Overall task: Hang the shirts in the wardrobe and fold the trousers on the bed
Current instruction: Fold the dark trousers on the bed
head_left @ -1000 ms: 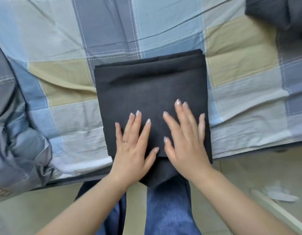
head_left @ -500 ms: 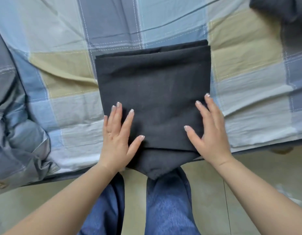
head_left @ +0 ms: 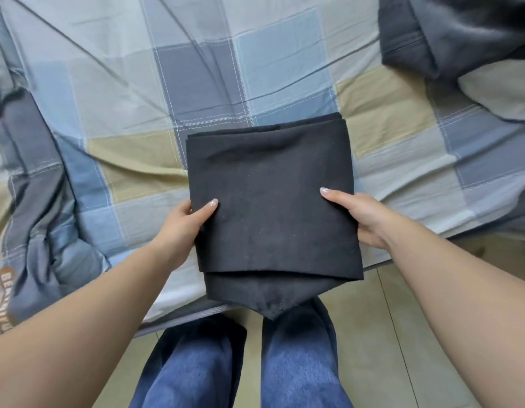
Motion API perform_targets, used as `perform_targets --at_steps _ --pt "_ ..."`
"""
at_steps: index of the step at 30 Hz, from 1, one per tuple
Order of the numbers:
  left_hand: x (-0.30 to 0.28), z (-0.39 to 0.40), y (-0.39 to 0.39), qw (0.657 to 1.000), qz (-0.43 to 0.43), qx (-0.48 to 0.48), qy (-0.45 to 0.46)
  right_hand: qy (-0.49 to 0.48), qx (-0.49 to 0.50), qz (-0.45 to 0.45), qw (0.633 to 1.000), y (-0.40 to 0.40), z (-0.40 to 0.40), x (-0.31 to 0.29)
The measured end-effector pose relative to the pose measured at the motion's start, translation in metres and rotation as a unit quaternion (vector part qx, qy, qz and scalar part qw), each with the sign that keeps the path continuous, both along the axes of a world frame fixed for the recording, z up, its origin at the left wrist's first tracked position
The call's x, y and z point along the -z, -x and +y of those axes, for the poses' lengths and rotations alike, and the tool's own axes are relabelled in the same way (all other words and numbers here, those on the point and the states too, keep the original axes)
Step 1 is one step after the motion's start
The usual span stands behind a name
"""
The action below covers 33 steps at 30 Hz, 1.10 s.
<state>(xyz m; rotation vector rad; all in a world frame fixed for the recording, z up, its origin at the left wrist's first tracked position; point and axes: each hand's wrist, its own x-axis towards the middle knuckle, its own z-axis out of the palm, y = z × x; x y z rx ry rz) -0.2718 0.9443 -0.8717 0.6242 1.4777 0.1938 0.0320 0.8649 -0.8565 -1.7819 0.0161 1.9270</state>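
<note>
Folded black trousers [head_left: 273, 207] are lying at the checked bed's [head_left: 255, 69] near edge; you are gripping their sides, left hand [head_left: 183, 223] and right hand [head_left: 363, 214], thumbs on top.

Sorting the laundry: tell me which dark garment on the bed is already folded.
The black trousers, a flat square at the bed's near edge, held by the left hand and right hand. The dark grey garment lies rumpled, top right.

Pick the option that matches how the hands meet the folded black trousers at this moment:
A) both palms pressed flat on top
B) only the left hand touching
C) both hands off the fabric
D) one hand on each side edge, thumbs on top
D: the left hand and right hand each hold a side edge of the folded black trousers, thumbs lying on top.
</note>
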Motion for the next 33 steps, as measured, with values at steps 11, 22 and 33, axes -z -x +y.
perform_targets --at_steps 11,22,33 --pt "-0.149 0.021 0.044 0.988 -0.077 0.131 -0.025 -0.015 0.193 0.024 0.981 0.091 -0.1 -0.15" --pt "-0.362 -0.009 0.015 0.962 -0.14 0.229 -0.052 -0.092 0.336 -0.077 0.934 0.129 -0.179 -0.389" --pt "-0.479 -0.099 -0.073 0.889 -0.19 0.412 -0.059 -0.135 0.498 -0.138 0.846 0.157 -0.33 -0.493"
